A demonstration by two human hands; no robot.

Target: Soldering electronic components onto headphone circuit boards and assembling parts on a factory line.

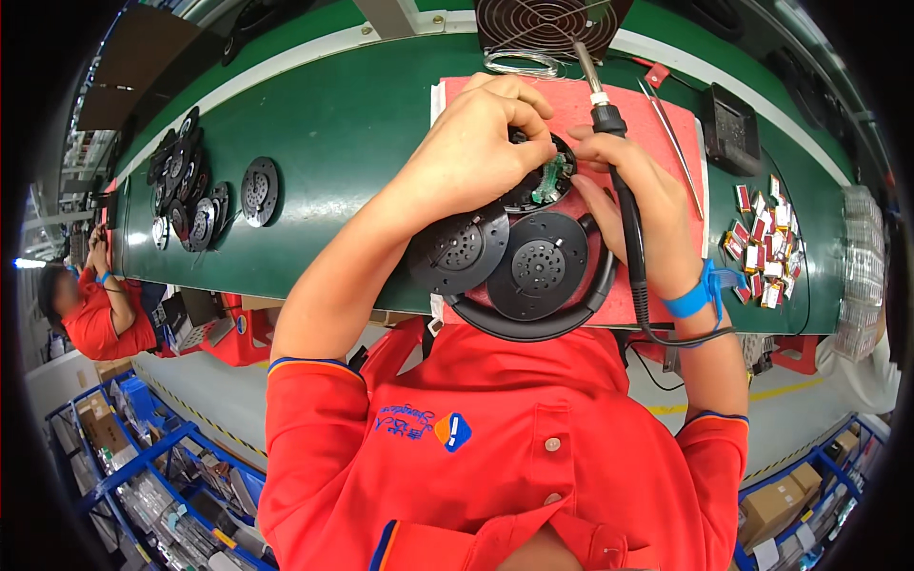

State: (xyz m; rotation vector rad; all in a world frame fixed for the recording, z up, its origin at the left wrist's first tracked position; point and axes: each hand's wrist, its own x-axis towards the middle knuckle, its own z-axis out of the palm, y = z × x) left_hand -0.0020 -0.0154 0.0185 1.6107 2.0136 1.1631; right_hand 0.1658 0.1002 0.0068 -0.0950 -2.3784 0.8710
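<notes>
A black headphone ear cup, opened to show a green circuit board [550, 181], lies on a pink mat [666, 124] in front of me. My left hand [486, 143] bends over it with fingers pinched together at the cup; what is between them is hidden. My right hand [647, 186] has a soldering iron [624, 205] held against it, tip pointing away from me, while its fingertips reach to the cup's right edge. Nearer to me are a black perforated disc [462, 249], another round speaker cover [538, 266] and the curved black headband [533, 330]. A blue strap [700, 290] circles my right wrist.
More black perforated discs [195, 205] lie piled on the green table [314, 162] at left. Tweezers [674, 152], a black tray [731, 128] and several small red-and-silver packs [764, 243] sit at right. Behind the mat are a wire coil [522, 63] and fan grille [547, 21].
</notes>
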